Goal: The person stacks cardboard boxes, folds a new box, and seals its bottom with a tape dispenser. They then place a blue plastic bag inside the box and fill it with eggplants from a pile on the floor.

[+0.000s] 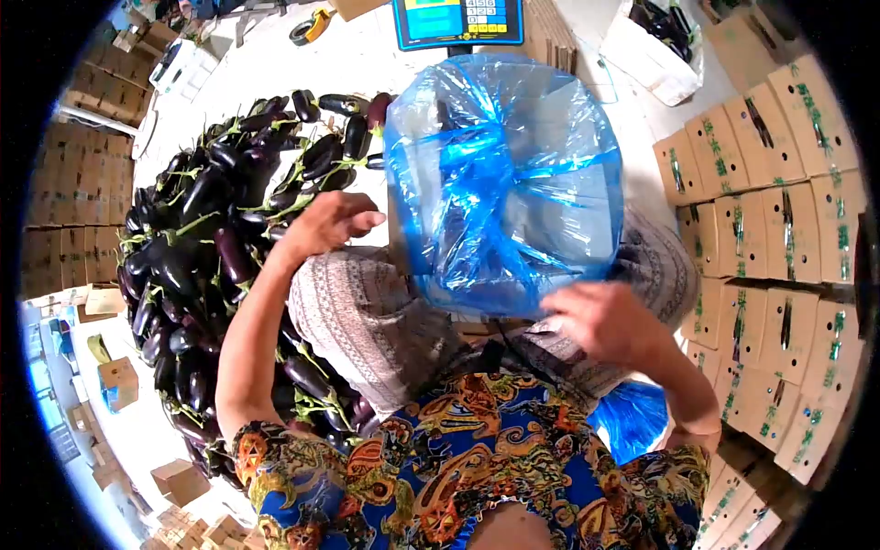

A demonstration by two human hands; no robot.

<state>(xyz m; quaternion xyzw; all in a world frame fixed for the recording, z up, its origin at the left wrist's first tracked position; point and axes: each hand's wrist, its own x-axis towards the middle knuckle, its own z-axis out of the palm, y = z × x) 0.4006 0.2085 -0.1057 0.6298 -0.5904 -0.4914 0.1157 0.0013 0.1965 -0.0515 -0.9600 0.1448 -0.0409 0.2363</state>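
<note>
A blue plastic bag (pixel 504 183) lies spread over a box between my knees, its film bunched and twisted at the middle. My left hand (pixel 337 220) is above my left knee, beside the eggplant pile (pixel 183 266), its fingers apart and holding nothing visible. At the bag's near right edge is my right hand (pixel 596 316), over my right thigh. Its fingertips are blurred against the blue film, so whether they grip it is unclear. What lies under the bag is mostly hidden.
A scale display (pixel 458 23) stands beyond the bag. Stacked cardboard boxes (pixel 761 229) line the right side, with more boxes (pixel 78 174) at the far left. A white container (pixel 642 64) holds eggplants at the back right. Yellow tape (pixel 316 26) lies at the back left.
</note>
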